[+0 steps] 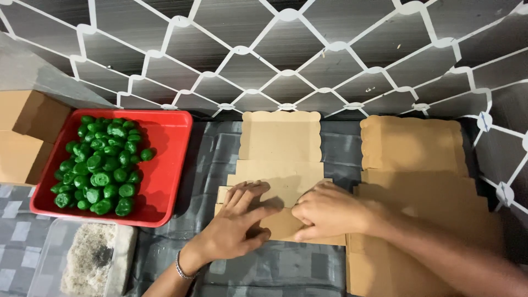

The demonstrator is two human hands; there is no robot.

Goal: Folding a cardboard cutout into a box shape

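At the lower middle of the frame we see the left hand [237, 225] lying flat, fingers spread, on a flat cardboard box blank [280, 165], while the right hand [325, 212] curls loosely, its fingertips pinching a flap of that blank. To the right lies a stack of cardboard blanks [412, 159]. At the left, a red tray [168, 165] holds green balls [102, 165], with a clear tub [49, 258] below it.

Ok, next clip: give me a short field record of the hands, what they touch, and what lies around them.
left hand: flat, pressing on the cardboard cutout
right hand: fingers bent at the cutout's fold
cutout: unfolded, flat on the grey cloth
stack of cutouts: right of the hands
red tray: left, holds green pieces
clear tub: front left
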